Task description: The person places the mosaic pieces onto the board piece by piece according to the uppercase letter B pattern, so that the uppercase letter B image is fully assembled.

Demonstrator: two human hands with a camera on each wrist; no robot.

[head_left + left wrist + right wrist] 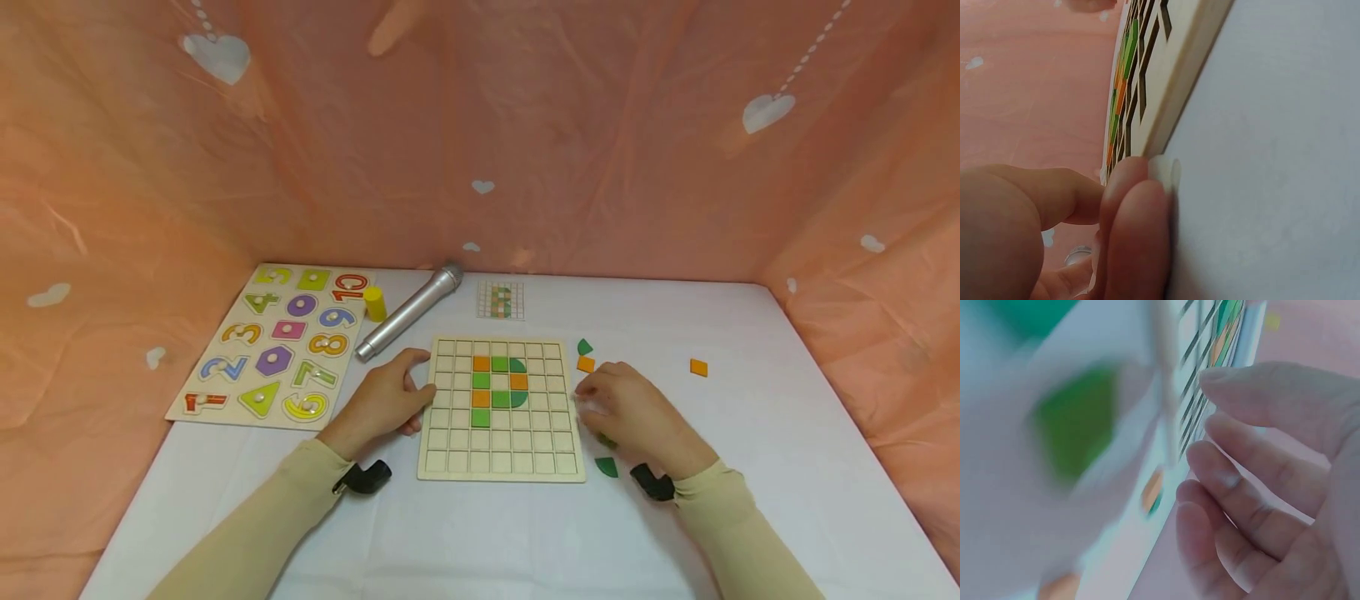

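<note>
A pale wooden grid board (pixel 501 458) lies on the table, with orange and green squares and green quarter-round pieces set in its cells. My left hand (pixel 386 396) holds the board's left edge, thumb at the rim; the left wrist view shows its fingertips (pixel 1138 225) against the side. My right hand (pixel 630 412) is beside the right edge, fingers loosely bent and nothing visible between them. Near it lie an orange square (pixel 586 364), a dark green quarter-round (pixel 607 467) and another dark green piece (pixel 584 347). A green square (pixel 1079 422), blurred, sits by the right hand, partly covered in the head view.
A small printed pattern card (pixel 501 300) lies behind the board. Left of it are a silver microphone (pixel 408 315), a yellow cylinder (pixel 375 304) and a number-and-shape puzzle (pixel 273 346). Another orange square (pixel 699 367) is farther right. Pink cloth (pixel 600 183) surrounds the white table.
</note>
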